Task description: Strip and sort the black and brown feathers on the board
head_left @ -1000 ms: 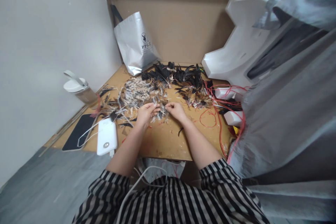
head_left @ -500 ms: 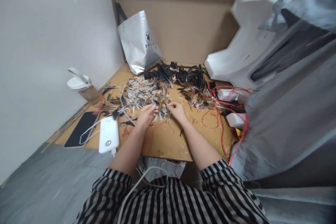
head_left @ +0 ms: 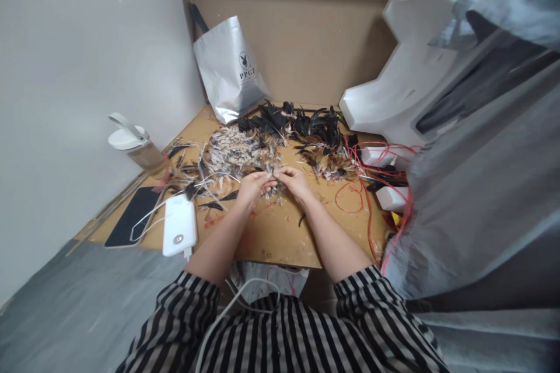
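My left hand (head_left: 257, 187) and my right hand (head_left: 294, 182) meet over the near side of the feather heap, thumbs and forefingers pinched together. Between their tips is a small pale-and-brown feather (head_left: 276, 170), partly hidden by the fingers. Just behind and to the left lies a pile of bound feathers (head_left: 234, 151) with pale quill ends showing. Black feathers (head_left: 315, 125) spread along the back, and brown feathers (head_left: 328, 163) lie in a bunch to the right of my right hand.
A white power bank (head_left: 180, 224) with cables and a dark phone (head_left: 133, 215) lie on the left. Behind them stands a lidded cup (head_left: 142, 151). A silver bag (head_left: 231, 73) leans at the back. Red string (head_left: 370, 215) tangles on the right, beside grey cloth (head_left: 472, 210).
My hands have come together from a short gap, the right moving left and the left moving right. Their fingertips now meet. The view has shifted slightly.
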Action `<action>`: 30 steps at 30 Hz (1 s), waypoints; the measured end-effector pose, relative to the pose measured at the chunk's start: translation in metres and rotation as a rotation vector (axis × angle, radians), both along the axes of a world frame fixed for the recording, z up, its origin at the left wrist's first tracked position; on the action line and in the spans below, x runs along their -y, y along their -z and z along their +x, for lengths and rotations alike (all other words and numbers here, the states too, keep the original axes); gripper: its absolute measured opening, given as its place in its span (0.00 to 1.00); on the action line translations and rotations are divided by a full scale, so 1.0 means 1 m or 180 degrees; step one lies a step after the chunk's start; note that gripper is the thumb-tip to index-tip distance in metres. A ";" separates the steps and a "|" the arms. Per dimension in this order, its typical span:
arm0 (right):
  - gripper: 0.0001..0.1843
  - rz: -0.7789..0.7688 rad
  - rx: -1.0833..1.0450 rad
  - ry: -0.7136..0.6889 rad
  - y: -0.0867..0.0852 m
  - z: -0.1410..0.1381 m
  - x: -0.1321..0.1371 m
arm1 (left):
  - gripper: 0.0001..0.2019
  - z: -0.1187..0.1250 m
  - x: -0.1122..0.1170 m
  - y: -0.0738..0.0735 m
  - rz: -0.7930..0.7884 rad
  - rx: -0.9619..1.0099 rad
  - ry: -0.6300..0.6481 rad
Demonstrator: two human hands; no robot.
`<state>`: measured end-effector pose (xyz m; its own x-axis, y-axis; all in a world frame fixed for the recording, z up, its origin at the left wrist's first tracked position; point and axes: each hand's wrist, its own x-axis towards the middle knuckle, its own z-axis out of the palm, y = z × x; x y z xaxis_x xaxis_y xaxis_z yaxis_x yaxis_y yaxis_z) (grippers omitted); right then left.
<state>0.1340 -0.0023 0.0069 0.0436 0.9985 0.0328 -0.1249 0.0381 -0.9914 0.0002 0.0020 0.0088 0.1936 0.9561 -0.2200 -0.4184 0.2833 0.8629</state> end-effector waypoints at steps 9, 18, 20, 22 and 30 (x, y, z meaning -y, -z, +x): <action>0.13 0.0078 0.0155 0.0003 0.005 0.002 -0.002 | 0.08 0.002 -0.004 0.002 0.0018 -0.0035 0.0057; 0.16 -0.0187 -0.0031 -0.0143 0.002 0.006 -0.003 | 0.08 -0.004 -0.009 0.003 0.0159 -0.0281 0.0106; 0.16 -0.0228 -0.0119 -0.0123 0.002 0.007 -0.004 | 0.09 -0.004 -0.009 0.002 0.0179 -0.0350 0.0125; 0.16 -0.0238 -0.0186 -0.0115 0.002 0.006 -0.005 | 0.10 -0.003 -0.009 0.001 0.0196 -0.0391 0.0175; 0.15 -0.0030 -0.0006 -0.0064 0.001 0.001 -0.002 | 0.11 -0.001 -0.008 0.006 0.0409 -0.0700 0.0178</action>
<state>0.1350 -0.0001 0.0056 0.0234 0.9995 0.0233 -0.1274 0.0261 -0.9915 -0.0003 0.0097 0.0026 0.2081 0.9680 -0.1400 -0.2036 0.1829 0.9618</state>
